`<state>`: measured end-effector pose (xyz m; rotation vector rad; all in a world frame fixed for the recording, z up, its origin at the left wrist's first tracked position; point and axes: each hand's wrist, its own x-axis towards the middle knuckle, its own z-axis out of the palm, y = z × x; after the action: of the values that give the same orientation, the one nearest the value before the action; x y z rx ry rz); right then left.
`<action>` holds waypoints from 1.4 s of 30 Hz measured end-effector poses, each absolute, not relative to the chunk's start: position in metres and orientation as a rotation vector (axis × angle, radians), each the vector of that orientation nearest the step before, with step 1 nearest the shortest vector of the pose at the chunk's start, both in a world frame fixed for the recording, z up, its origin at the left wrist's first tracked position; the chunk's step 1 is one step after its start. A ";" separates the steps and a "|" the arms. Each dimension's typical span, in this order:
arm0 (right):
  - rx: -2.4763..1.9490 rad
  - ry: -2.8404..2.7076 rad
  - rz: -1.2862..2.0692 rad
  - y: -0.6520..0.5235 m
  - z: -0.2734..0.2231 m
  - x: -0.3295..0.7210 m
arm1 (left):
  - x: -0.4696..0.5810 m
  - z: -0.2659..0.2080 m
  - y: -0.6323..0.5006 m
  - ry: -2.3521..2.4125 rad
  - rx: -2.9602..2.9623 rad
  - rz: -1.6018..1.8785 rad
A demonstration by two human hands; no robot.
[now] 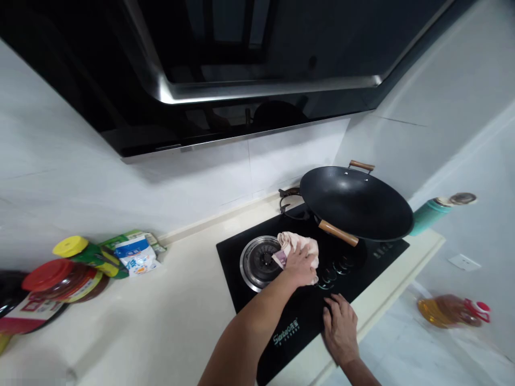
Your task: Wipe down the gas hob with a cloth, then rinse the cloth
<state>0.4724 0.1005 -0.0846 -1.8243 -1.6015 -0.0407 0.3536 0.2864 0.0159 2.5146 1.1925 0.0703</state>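
Observation:
My left hand (300,265) presses a pale pink cloth (292,241) onto the black glass gas stove (249,303), with the fingers bent over it. Just left of the cloth is a round burner (257,262) with a metal ring, which the cloth partly overlaps. My right hand (341,327) rests at the stove's front edge, fingers slightly apart and nothing seen in it. Beyond both hands, a black wok (356,201) with wooden handles sits over the right side of the stove. A dark pan support (292,203) lies at the back, partly behind the wok.
A range hood (257,94) hangs low overhead. On the left counter (177,311) are a red-lidded jar (66,281), a yellow-capped green container (90,256) and a blue-white packet (137,256). A teal container (430,214) stands right of the wok; an oil bottle (453,311) is lower right.

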 end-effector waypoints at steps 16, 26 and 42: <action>-1.819 -1.547 -0.090 0.101 -0.082 0.476 | 0.201 0.010 0.083 1.185 2.339 0.227; -1.930 -1.576 -0.077 0.095 -0.077 0.471 | 0.115 -0.004 0.063 1.755 2.212 0.209; -1.976 -1.658 -0.137 0.094 -0.089 0.475 | 0.093 0.026 0.298 2.197 2.159 0.184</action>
<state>0.4753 0.0944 -0.0888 -1.9757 -1.6580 -0.1372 0.0931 0.2984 0.0260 2.1590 2.1971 0.1839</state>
